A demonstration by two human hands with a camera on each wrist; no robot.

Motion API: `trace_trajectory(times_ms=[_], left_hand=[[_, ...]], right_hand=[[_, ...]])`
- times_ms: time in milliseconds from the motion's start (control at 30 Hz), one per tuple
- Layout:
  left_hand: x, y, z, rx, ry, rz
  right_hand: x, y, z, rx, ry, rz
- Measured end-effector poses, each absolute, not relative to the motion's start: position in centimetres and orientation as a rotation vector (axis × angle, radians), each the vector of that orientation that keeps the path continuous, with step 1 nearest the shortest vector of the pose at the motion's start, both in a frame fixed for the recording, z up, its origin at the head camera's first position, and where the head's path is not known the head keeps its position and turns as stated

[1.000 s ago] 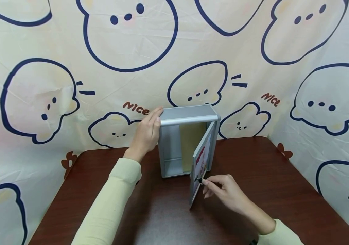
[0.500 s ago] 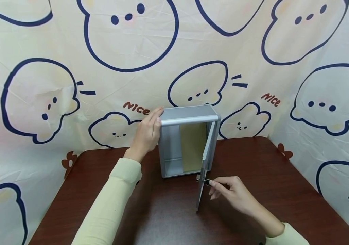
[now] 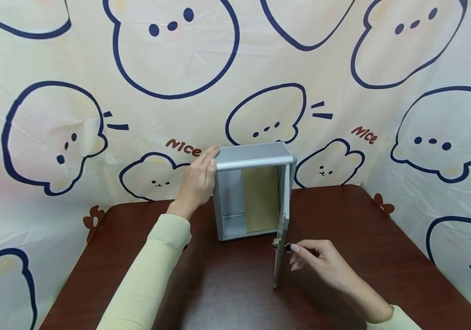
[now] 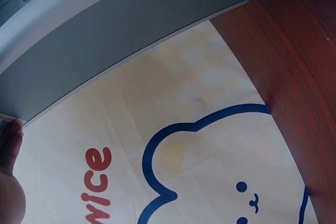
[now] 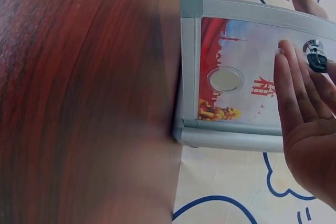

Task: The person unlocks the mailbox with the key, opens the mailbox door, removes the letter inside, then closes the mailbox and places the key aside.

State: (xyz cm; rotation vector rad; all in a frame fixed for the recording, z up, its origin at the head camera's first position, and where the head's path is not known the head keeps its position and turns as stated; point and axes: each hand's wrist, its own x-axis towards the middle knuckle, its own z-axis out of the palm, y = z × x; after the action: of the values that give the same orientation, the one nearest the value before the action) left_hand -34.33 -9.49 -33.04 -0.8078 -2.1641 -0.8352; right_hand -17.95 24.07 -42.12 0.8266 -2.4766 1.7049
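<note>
Box at the table's 12 o'clock: at its 10 o'clock corner rests a left hand, fingers nearly straight, which should press firmly there lest the case tip. At 5 o'clock, a right hand pinches the key in the lock of the door, standing ajar; guiding gently along the hinge's arc, without twisting, should spare both. Upright and silver-grey, the box shows a smooth wall at 9 o'clock, a tan panel inside and, at 3 o'clock, the door nearly edge-on, its outer face printed with red characters, partly hidden, beside a pale disc.
</note>
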Motion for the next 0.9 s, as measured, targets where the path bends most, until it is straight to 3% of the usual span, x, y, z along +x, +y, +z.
trace_trajectory(times_ms=[900], left_hand=[[-34.2,-9.4,-33.1,-0.798,-2.168,-0.829]], right_hand=[[-17.7,27.2,-42.4,0.685,-2.545,1.758]])
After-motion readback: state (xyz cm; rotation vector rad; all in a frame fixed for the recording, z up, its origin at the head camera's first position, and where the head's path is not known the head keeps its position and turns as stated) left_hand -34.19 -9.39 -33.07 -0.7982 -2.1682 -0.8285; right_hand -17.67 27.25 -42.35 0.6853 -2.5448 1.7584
